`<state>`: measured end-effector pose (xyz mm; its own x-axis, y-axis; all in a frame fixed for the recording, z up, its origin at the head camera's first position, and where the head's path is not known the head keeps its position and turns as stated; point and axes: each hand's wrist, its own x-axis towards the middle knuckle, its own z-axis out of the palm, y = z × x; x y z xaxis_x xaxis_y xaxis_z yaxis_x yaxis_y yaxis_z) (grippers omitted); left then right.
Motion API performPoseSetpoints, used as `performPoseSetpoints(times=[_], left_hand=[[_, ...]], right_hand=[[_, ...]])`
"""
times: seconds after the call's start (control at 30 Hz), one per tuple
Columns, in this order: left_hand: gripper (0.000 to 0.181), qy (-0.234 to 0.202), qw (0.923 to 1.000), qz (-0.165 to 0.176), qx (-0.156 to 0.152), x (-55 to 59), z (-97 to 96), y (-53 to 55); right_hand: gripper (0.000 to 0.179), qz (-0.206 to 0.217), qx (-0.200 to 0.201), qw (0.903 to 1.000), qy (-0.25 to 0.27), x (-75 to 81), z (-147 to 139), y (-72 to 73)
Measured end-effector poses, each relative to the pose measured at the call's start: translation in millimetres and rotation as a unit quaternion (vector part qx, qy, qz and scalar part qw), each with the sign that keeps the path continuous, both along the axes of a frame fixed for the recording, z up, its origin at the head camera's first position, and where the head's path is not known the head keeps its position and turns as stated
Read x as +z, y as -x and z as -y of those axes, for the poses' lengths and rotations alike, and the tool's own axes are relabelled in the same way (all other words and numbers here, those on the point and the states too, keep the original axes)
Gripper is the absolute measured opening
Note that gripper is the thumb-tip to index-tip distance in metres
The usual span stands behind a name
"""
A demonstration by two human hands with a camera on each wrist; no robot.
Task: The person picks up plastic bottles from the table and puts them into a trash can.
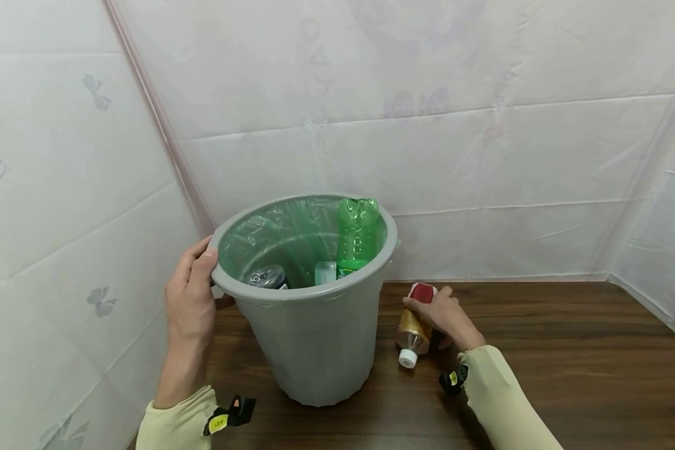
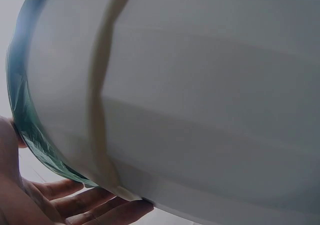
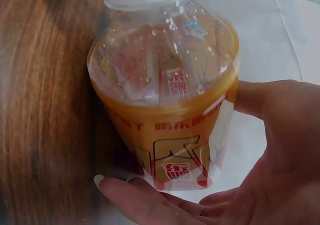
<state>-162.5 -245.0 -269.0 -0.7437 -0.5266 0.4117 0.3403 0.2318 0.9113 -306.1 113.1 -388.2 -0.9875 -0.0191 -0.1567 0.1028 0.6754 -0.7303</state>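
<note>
A grey trash bin (image 1: 320,337) with a green liner (image 1: 270,234) stands on the wooden table. My left hand (image 1: 191,294) grips its rim from the left; in the left wrist view the fingers (image 2: 85,202) lie against the bin's outside. To the right of the bin, my right hand (image 1: 445,315) holds a plastic bottle (image 1: 413,331) with a white cap and a yellow-and-red label. That bottle is tilted, its cap toward me. Close up in the right wrist view, thumb and fingers go round the bottle (image 3: 170,125), which looks clear and drained apart from droplets.
Inside the bin, an upside-down green bottle (image 1: 358,234) leans above the right rim. A dark crumpled container (image 1: 268,277) and a pale piece (image 1: 325,272) lie lower down. White sheeting (image 1: 427,156) walls in the table (image 1: 568,356) at the back and sides.
</note>
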Motion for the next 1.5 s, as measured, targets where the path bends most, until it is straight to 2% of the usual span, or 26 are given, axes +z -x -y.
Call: performPoseSetpoints(times=[0.13, 0.4, 0.63, 1.17, 1.3, 1.5], left_hand=[[0.044, -0.011, 0.9999, 0.006, -0.003, 0.3, -0.7, -0.6], [0.045, -0.005, 1.0000, 0.001, 0.001, 0.5, -0.8, -0.1], [0.045, -0.008, 1.0000, 0.001, 0.000, 0.8, 0.5, -0.9], [0.043, -0.020, 0.9998, 0.005, -0.007, 1.0, -0.8, -2.0], [0.043, -0.033, 0.9993, 0.004, -0.015, 1.2, -0.6, -2.4], [0.043, -0.029, 0.9995, 0.008, -0.009, 1.1, -0.5, -2.4]], right_hand=[[0.084, 0.002, -0.002, 1.0000, 0.008, -2.1, 0.5, 1.9], [0.075, 0.008, -0.008, 0.9998, 0.017, -3.9, 2.4, 5.8], [0.069, 0.010, 0.000, 0.9996, 0.028, -0.9, 2.4, 3.8], [0.078, -0.015, 0.001, 0.9986, 0.051, 10.4, -6.4, 1.1], [0.080, -0.030, 0.004, 0.9982, 0.051, 14.1, -8.8, -0.1], [0.083, -0.056, 0.008, 0.9971, 0.050, 18.8, -12.7, -0.2]])
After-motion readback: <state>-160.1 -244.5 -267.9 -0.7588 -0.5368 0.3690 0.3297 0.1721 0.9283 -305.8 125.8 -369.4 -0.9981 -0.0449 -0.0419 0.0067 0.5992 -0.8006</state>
